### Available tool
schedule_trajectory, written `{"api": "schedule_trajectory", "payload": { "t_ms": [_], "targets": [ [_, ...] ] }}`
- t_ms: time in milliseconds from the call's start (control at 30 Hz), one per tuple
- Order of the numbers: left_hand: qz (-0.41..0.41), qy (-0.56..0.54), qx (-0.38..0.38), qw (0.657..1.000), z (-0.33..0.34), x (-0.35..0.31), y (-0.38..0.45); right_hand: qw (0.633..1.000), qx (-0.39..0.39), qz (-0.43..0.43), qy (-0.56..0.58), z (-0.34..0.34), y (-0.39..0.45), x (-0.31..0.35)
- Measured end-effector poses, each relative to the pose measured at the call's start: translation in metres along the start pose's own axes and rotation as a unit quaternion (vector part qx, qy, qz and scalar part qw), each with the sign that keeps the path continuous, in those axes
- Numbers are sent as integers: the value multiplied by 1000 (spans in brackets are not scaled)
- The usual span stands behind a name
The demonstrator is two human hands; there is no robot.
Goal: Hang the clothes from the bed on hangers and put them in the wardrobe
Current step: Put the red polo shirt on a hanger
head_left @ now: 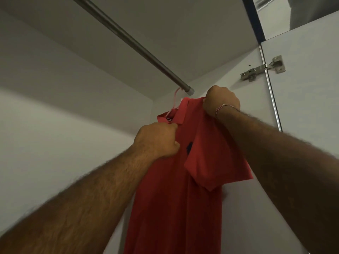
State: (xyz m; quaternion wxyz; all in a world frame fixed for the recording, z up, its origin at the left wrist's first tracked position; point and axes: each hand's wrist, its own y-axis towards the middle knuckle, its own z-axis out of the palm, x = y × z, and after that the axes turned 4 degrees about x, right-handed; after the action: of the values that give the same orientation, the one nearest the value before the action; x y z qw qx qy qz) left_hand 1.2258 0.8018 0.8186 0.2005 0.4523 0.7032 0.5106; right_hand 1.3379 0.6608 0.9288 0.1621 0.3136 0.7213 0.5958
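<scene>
A red polo shirt (176,189) hangs on a pink hanger (175,97) whose hook is over the right end of the metal wardrobe rail (128,40). My left hand (156,140) grips the shirt's front just below the collar. Higher up, my right hand (221,100) grips the shirt's shoulder near the wardrobe's right wall. Most of the hanger is hidden inside the shirt.
White wardrobe walls surround the shirt on the left, back and right. The open door (308,88) stands at the right, held by a metal hinge (264,68). The rail runs away to the upper left with nothing else on it in view.
</scene>
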Motion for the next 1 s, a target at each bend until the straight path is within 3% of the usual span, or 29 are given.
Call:
{"api": "schedule_trajectory", "payload": {
  "t_ms": [467,800,1000],
  "targets": [
    [1,-6,-11,1000,-13,-12,6,999,-35,14,16,-26,22,-10],
    [-19,17,-17,1000,-17,-38,-21,999,12,1,30,-20,-16,-44],
    [-30,1,-42,999,-18,-79,-56,991,74,-64,90,-35,-78,-83]
  ]
}}
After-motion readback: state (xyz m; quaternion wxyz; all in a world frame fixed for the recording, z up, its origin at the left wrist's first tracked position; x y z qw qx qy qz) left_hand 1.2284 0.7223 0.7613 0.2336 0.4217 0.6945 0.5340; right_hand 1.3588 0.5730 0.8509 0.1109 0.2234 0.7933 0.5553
